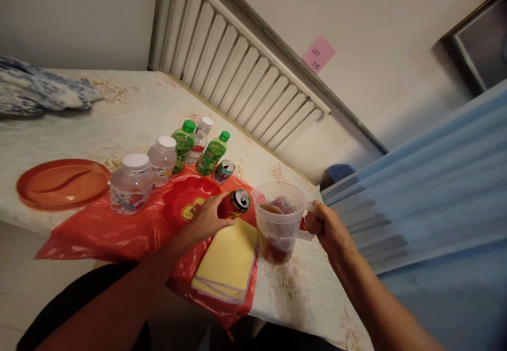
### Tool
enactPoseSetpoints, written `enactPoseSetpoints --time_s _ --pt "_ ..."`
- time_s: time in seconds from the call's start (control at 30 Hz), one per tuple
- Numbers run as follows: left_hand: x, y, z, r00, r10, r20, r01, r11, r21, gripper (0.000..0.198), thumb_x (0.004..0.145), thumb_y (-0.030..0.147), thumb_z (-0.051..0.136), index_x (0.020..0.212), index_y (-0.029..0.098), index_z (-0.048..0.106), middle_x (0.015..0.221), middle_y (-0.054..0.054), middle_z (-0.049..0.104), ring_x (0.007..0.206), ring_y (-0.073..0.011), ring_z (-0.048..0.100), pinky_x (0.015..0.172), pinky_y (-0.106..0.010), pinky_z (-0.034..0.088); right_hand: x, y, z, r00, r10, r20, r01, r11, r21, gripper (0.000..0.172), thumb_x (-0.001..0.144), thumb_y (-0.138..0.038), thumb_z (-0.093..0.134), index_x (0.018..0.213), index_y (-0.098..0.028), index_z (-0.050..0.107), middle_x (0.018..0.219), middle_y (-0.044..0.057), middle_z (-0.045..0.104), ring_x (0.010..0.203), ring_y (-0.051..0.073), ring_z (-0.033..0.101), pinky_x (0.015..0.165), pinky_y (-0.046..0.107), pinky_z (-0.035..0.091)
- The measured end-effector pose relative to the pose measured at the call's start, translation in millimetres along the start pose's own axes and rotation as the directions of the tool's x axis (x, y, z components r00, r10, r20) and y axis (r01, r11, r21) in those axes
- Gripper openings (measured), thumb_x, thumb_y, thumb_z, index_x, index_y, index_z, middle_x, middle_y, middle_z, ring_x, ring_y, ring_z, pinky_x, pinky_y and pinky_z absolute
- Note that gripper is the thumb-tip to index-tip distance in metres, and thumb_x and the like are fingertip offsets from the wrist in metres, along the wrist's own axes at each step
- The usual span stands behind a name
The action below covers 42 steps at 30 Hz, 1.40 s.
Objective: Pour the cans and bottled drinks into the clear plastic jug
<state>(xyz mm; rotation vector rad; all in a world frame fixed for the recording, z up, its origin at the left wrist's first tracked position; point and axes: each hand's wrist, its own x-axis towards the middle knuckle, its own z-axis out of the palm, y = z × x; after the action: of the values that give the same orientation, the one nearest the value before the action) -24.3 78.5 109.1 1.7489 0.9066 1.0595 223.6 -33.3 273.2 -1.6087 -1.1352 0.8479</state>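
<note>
My left hand (209, 215) is wrapped round a red drink can (233, 205) with an opened top, slightly tilted. Beneath that hand lies a red scalloped plate (172, 203) with a yellow emblem. My right hand (322, 224) grips the handle of a clear plastic measuring jug (279, 229), which holds brown liquid and something purplish I cannot make out. Between the hands, toward me, yellow cloths (227, 258) with purple edging lie stacked on a red plastic bag (130, 229). The jug stands close to the can but apart from it.
Beyond my left hand stand two white-lidded jars (132, 187), green-capped bottles (212, 154), another white-capped bottle (204, 126) and a small can (224, 171). An orange lid (63, 182) lies left. A radiator (245, 60) runs behind the table; a blue curtain (435, 192) hangs right.
</note>
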Motion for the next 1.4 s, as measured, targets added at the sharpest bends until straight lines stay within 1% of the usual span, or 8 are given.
enactPoseSetpoints --time_s 0.13,0.27,0.43,0.63,0.9,1.0,1.13,1.4 --pt "-2 -2 -6.6 1.000 -0.015 0.003 0.015 1.000 -0.019 0.072 0.062 0.026 0.072 0.130 0.015 0.051 0.128 -0.011 0.062 0.118 -0.0286 0.058 0.102 -0.041 0.044 5 8 5 0.999 -0.041 -0.031 0.044 0.992 0.120 0.053 0.085 -0.048 0.051 0.042 -0.022 0.034 0.037 -0.006 0.028 0.037 0.008 0.023 0.041 0.026 0.021" --pt "-6 -6 -13.3 0.998 -0.063 0.027 0.064 0.997 -0.042 0.076 0.060 0.028 0.074 0.132 0.020 0.050 0.131 -0.009 0.061 0.122 -0.0304 0.055 0.104 -0.042 0.043 10 11 14 0.995 -0.075 -0.071 0.091 0.963 0.255 0.050 0.084 -0.045 0.053 0.044 -0.022 0.032 0.038 -0.007 0.026 0.037 0.007 0.020 0.040 0.025 0.020" --pt "-16 -8 -22.5 0.987 -0.036 0.156 0.078 0.959 -0.272 0.076 0.061 0.023 0.071 0.133 0.021 0.048 0.130 -0.007 0.062 0.119 -0.0280 0.058 0.102 -0.038 0.046 20 14 27 0.987 -0.127 -0.102 0.156 0.922 0.354 0.048 0.083 -0.046 0.055 0.046 -0.022 0.035 0.037 -0.008 0.027 0.035 0.007 0.020 0.038 0.024 0.020" --pt "-33 2 -32.1 0.929 0.001 0.370 0.137 0.928 -0.346 0.080 0.060 0.017 0.071 0.135 0.025 0.046 0.134 -0.003 0.059 0.124 -0.0279 0.053 0.106 -0.039 0.042 35 20 47 0.980 -0.163 -0.112 0.196 0.882 0.428 0.045 0.082 -0.047 0.052 0.047 -0.022 0.040 0.038 -0.008 0.025 0.034 0.007 0.020 0.040 0.025 0.021" --pt "-50 8 -18.7 0.827 0.025 0.561 0.220 0.905 -0.364 0.085 0.054 0.018 0.080 0.133 0.027 0.050 0.134 -0.002 0.059 0.125 -0.0310 0.051 0.108 -0.044 0.038 59 27 93 0.985 -0.154 -0.078 0.173 0.859 0.482 0.042 0.080 -0.050 0.049 0.050 -0.023 0.039 0.038 -0.009 0.024 0.036 0.008 0.018 0.043 0.026 0.021" --pt "-52 5 -13.9 0.817 0.035 0.576 0.231 0.895 -0.381 0.086 0.053 0.019 0.083 0.132 0.026 0.051 0.132 -0.003 0.060 0.122 -0.0305 0.053 0.105 -0.041 0.041 64 25 111 0.987 -0.154 -0.048 0.157 0.849 0.505 0.040 0.079 -0.049 0.049 0.050 -0.022 0.041 0.038 -0.009 0.025 0.035 0.008 0.019 0.043 0.026 0.021" --pt "-52 -1 -10.5 0.830 0.094 0.550 0.180 0.888 -0.423 0.086 0.053 0.025 0.085 0.133 0.024 0.050 0.130 -0.005 0.060 0.120 -0.0301 0.054 0.104 -0.042 0.042 70 26 133 0.990 -0.144 -0.007 0.122 0.815 0.567 0.039 0.078 -0.047 0.050 0.050 -0.022 0.042 0.038 -0.009 0.026 0.035 0.007 0.020 0.044 0.026 0.022" --pt "-53 -1 -14.8 0.843 0.113 0.526 0.167 0.875 -0.455 0.082 0.057 0.030 0.084 0.132 0.022 0.051 0.127 -0.007 0.061 0.116 -0.0300 0.056 0.100 -0.042 0.044 72 50 170 0.988 -0.150 0.018 0.115 0.823 0.556 0.044 0.079 -0.050 0.049 0.048 -0.022 0.036 0.038 -0.009 0.025 0.036 0.007 0.021 0.044 0.026 0.023"
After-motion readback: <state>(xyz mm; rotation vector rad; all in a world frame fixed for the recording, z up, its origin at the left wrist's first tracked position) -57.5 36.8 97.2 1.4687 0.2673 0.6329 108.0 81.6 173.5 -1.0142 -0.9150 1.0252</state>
